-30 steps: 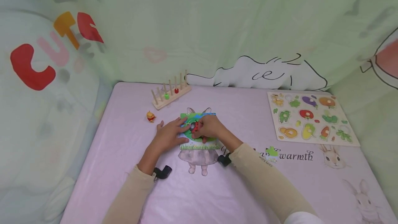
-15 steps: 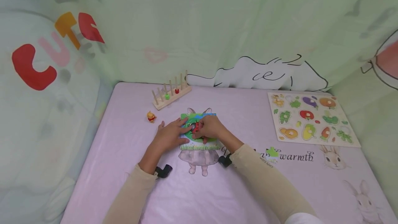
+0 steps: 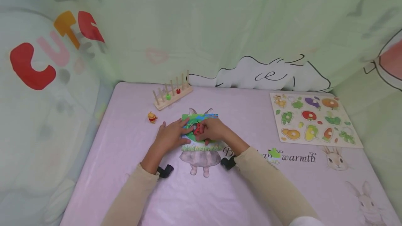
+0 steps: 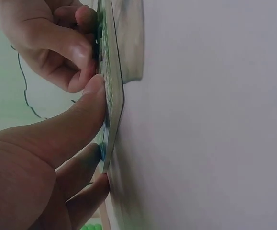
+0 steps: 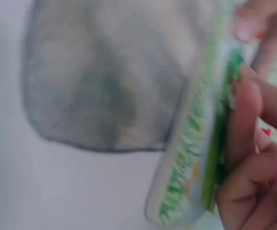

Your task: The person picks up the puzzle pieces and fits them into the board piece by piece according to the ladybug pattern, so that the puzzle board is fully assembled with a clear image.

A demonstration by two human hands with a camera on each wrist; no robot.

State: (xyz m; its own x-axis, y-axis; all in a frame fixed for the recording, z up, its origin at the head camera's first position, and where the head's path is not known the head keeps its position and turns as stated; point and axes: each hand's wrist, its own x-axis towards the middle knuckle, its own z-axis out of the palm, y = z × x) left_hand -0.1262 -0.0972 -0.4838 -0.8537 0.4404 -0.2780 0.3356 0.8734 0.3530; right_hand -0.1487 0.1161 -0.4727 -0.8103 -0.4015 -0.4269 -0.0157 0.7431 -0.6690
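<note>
A small flat puzzle board (image 3: 201, 147) with a green and blue picture and a grassy border lies mid-table. On it is a red ladybug piece (image 3: 197, 128) with a dark head, partly covered by fingers. My left hand (image 3: 169, 137) rests on the board's left side, its fingers spread and nearly straight; the left wrist view shows its thumb (image 4: 76, 117) against the board face. With curled fingers, my right hand (image 3: 214, 129) pinches at the ladybug piece. In the right wrist view the right thumb (image 5: 243, 124) is close against the board, and the piece itself is mostly hidden.
A wooden peg rack (image 3: 173, 97) with a green and a red bead stands at the back left. Nearer lies a small yellow bear figure (image 3: 152, 117). At right are a vegetable puzzle board (image 3: 314, 120) and a loose green piece (image 3: 274, 153).
My right hand and wrist have shifted very slightly to the right over the ladybug. The left hand keeps its place on the board.
</note>
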